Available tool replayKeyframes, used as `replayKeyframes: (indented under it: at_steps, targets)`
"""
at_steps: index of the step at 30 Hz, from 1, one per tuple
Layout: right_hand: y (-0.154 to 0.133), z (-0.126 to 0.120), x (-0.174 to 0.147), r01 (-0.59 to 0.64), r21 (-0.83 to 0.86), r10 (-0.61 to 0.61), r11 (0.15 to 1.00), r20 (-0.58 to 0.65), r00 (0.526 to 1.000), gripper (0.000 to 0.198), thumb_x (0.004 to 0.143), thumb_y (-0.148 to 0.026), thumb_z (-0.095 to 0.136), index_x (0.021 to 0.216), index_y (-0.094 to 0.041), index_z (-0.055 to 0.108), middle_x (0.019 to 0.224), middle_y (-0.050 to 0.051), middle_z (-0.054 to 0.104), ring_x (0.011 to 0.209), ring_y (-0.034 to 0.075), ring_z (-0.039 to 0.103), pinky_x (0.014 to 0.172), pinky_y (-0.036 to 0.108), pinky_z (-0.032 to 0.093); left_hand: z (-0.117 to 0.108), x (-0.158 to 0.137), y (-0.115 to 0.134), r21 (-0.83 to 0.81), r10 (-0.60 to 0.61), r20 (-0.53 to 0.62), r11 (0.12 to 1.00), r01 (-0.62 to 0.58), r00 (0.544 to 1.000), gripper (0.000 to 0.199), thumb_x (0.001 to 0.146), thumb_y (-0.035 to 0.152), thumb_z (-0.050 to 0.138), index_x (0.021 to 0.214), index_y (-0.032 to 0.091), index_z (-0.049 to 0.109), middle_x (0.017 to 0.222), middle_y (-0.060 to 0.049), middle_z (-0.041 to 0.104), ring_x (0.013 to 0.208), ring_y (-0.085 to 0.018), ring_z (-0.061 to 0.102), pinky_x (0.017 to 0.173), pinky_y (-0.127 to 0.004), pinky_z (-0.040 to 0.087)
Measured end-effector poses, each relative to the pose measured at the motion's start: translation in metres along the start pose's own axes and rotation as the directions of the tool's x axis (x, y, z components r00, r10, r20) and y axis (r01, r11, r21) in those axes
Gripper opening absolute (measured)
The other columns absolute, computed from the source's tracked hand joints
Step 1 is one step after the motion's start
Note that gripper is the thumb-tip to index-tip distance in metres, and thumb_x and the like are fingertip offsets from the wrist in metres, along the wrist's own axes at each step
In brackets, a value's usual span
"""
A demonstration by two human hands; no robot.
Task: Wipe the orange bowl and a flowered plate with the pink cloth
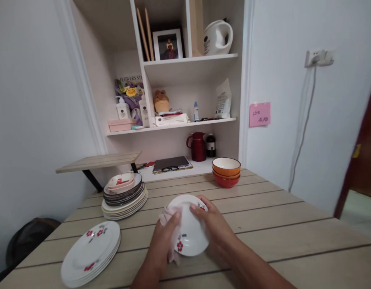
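A white plate with red flowers (189,233) is held up over the table between my two hands. My right hand (213,222) grips its right rim, thumb on the face and fingers behind. On the left side, my left hand (164,241) is closed on a pale pink cloth (170,214), pressing it against the plate's left edge with the thumb on top. A stack of white flowered plates (92,253) lies to the left of my left hand. Behind it stands a taller stack of mixed plates (123,200), topped with small red-and-white dishes (121,181).
Orange and red bowls (226,172) are stacked at the table's back right. A small raised wooden shelf (98,161) overhangs the back left. Behind the table (281,224), a white shelf unit holds a red jug (197,146), a dark bottle and a laptop-like slab (171,163) with glasses.
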State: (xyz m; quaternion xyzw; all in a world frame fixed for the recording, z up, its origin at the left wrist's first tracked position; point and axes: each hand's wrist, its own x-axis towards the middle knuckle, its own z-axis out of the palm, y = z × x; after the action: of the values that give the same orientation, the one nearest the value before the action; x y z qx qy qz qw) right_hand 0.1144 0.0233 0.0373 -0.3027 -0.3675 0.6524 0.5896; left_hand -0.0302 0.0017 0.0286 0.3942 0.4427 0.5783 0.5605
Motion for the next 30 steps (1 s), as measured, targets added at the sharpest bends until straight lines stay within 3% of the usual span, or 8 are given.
replayKeyframes:
  at_steps: [5,11,14,17,22,26,30]
  targets:
    - [0.013,0.004,0.002,-0.008,0.122,0.022,0.993,-0.111,0.994,0.067,0.051,-0.047,0.098,0.099,-0.023,0.058,0.067,-0.002,0.073,0.050,0.016,0.060,0.049,0.026,0.047,0.005,-0.003,0.001,-0.079,-0.018,-0.040,0.997,0.015,0.999,0.063,0.063,0.054,0.092,0.108,0.014,0.072,0.095,-0.012,0.082,0.085,-0.028,0.079,0.066,-0.031,0.062]
    - [0.014,0.008,0.002,0.063,0.191,-0.022,0.980,-0.205,0.978,0.065,0.053,-0.042,0.098,0.100,-0.025,0.057,0.070,-0.004,0.073,0.055,0.016,0.064,0.056,0.027,0.050,0.008,0.004,-0.012,-0.143,-0.006,-0.017,0.990,0.003,1.000,0.066,0.065,0.051,0.093,0.116,0.014,0.072,0.102,-0.013,0.082,0.101,-0.032,0.078,0.084,-0.037,0.063]
    - [0.009,0.004,0.003,-0.013,0.165,0.037,0.986,-0.145,0.989,0.065,0.054,-0.041,0.096,0.104,-0.025,0.058,0.077,-0.002,0.075,0.060,0.018,0.066,0.059,0.029,0.051,0.004,0.006,-0.011,-0.140,0.008,-0.026,0.990,-0.012,1.000,0.070,0.063,0.053,0.093,0.118,0.014,0.072,0.101,-0.013,0.082,0.100,-0.032,0.077,0.085,-0.038,0.062]
    - [-0.008,-0.006,0.003,-0.147,-0.038,0.145,0.988,-0.052,0.988,0.066,0.052,-0.037,0.094,0.107,-0.024,0.060,0.074,-0.004,0.071,0.057,0.016,0.060,0.050,0.026,0.044,-0.004,0.003,-0.001,-0.039,0.033,0.041,0.999,-0.031,0.999,0.071,0.062,0.057,0.092,0.114,0.012,0.074,0.097,-0.013,0.082,0.093,-0.031,0.077,0.081,-0.034,0.061]
    - [-0.031,-0.017,-0.004,-0.118,-0.284,0.156,0.952,0.115,0.981,0.049,0.059,-0.034,0.087,0.101,-0.021,0.065,0.076,-0.002,0.072,0.061,0.014,0.060,0.051,0.022,0.039,-0.011,-0.003,0.011,0.145,0.057,0.228,0.985,-0.092,0.972,0.060,0.069,0.060,0.087,0.105,0.012,0.078,0.091,-0.012,0.081,0.086,-0.027,0.075,0.075,-0.030,0.057]
    - [-0.023,-0.015,-0.005,-0.049,-0.307,0.110,0.951,0.183,0.977,0.044,0.062,-0.042,0.091,0.090,-0.017,0.068,0.074,0.001,0.072,0.062,0.015,0.061,0.055,0.024,0.044,-0.014,0.001,0.006,0.213,0.035,0.312,0.971,-0.106,0.950,0.062,0.068,0.063,0.086,0.101,0.012,0.079,0.087,-0.011,0.080,0.080,-0.025,0.073,0.071,-0.028,0.055]
    - [-0.006,-0.008,-0.004,-0.033,-0.174,0.045,0.984,0.070,0.997,0.050,0.060,-0.046,0.094,0.094,-0.017,0.071,0.072,0.002,0.074,0.059,0.016,0.062,0.056,0.026,0.048,-0.014,0.007,0.001,0.182,0.069,0.188,0.978,-0.103,0.980,0.069,0.061,0.067,0.089,0.102,0.011,0.078,0.084,-0.011,0.080,0.076,-0.025,0.073,0.066,-0.028,0.056]
